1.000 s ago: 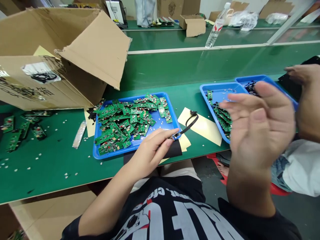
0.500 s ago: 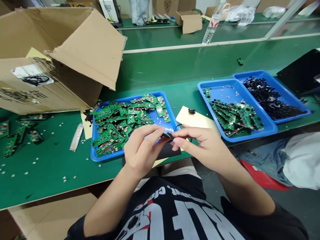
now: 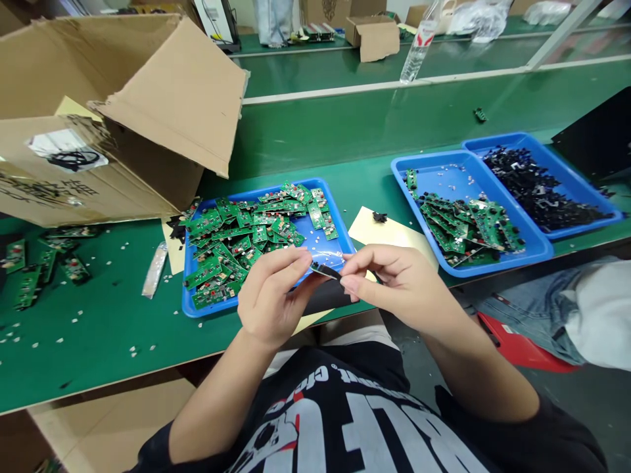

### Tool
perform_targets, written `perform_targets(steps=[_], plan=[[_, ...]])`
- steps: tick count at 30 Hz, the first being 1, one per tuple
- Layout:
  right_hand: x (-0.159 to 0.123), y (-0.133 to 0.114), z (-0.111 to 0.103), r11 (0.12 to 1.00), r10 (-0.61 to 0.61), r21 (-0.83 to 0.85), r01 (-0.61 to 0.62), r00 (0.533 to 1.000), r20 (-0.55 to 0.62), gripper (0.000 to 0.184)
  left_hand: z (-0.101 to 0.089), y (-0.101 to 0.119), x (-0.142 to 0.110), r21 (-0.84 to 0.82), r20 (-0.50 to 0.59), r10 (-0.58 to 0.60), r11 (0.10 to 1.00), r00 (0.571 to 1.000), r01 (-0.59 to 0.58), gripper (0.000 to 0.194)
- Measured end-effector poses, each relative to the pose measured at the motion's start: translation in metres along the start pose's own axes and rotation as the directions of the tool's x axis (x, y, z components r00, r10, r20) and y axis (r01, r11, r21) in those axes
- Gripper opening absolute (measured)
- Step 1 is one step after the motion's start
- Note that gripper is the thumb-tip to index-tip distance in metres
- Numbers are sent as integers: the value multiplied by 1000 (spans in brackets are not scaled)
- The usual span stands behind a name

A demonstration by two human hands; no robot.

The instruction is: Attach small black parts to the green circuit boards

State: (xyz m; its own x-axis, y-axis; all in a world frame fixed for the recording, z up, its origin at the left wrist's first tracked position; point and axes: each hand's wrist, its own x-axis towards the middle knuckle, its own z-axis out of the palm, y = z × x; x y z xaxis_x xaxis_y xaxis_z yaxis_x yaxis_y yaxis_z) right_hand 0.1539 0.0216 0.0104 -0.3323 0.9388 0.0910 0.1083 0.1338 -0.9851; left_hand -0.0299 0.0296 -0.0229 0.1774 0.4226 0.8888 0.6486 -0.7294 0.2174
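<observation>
My left hand (image 3: 276,295) is closed, its thumb and fingers pinching a small circuit board (image 3: 318,267) edge-on above the front of the left blue tray (image 3: 236,306). My right hand (image 3: 401,279) meets it from the right, thumb and forefinger pressed on a thin black strip (image 3: 333,272) that touches the board. The fingers partly hide both pieces, so how they join is unclear. Many green circuit boards (image 3: 231,246) are heaped in the tray. Right of it, a small black part (image 3: 379,217) lies on yellow paper (image 3: 409,238).
Another blue tray (image 3: 542,253) holds circuit boards; beside it, a further blue tray (image 3: 566,233) holds black parts. A large cardboard box (image 3: 162,190) stands at left. Loose boards (image 3: 29,282) and a sealed packet (image 3: 154,269) lie there. A water bottle (image 3: 419,49) stands on the ledge. Someone sits at right.
My right hand came down from the right to join my left hand at the board. A co-worker's hand left the right side. Lately the board and strip tilted slightly.
</observation>
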Motion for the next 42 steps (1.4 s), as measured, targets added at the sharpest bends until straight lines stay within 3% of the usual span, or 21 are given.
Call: perform_targets(steps=[4, 9, 16, 19, 21, 24, 28, 31, 33, 35, 38, 40, 42], plan=[[-1, -4, 0, 1000, -30, -6, 30, 1000, 3, 9, -1, -3, 0, -2, 1, 36, 999, 999, -36, 26], [0, -8, -4, 998, 57, 22, -58, 998, 25, 6, -1, -3, 2, -8, 1, 52, 999, 999, -52, 28], [8, -6, -7, 996, 72, -51, -69, 996, 54, 6, -4, -4, -2, -86, 92, 87, 993, 992, -79, 26], [8, -5, -5, 986, -45, -156, 52, 998, 52, 8, -4, -4, -2, -113, 108, 92, 990, 990, -80, 29], [6, -2, -2, 944, -203, -257, 207, 978, 42, 9, -3, -3, -1, -157, 115, 68, 986, 991, -49, 28], [4, 4, 4, 815, -448, -414, 406, 894, -6, 9, -1, 0, 0, -259, 154, -12, 964, 988, 52, 28], [4, 8, 12, 710, -573, -537, 455, 817, -66, 10, -2, 11, 2, -351, 261, -138, 909, 955, 227, 32], [5, 10, 15, 640, -630, -620, 453, 772, -87, 10, -5, 20, 5, -409, 346, -249, 828, 905, 384, 25], [6, 12, 16, 601, -668, -667, 440, 735, -118, 11, -7, 26, 7, -422, 395, -361, 746, 845, 516, 25], [6, 13, 15, 578, -680, -695, 427, 724, -121, 15, -7, 30, 9, -440, 458, -489, 601, 743, 667, 26], [8, 12, 12, 533, -662, -727, 432, 749, -41, 11, -7, 30, 7, -488, 576, -601, 291, 554, 823, 28], [9, 10, 8, 502, -664, -749, 432, 747, -15, 9, -9, 27, 6, -506, 630, -607, 154, 485, 849, 30], [10, 8, 4, 478, -672, -773, 417, 741, -16, 10, -12, 22, 7, -498, 662, -588, 116, 464, 859, 30]])
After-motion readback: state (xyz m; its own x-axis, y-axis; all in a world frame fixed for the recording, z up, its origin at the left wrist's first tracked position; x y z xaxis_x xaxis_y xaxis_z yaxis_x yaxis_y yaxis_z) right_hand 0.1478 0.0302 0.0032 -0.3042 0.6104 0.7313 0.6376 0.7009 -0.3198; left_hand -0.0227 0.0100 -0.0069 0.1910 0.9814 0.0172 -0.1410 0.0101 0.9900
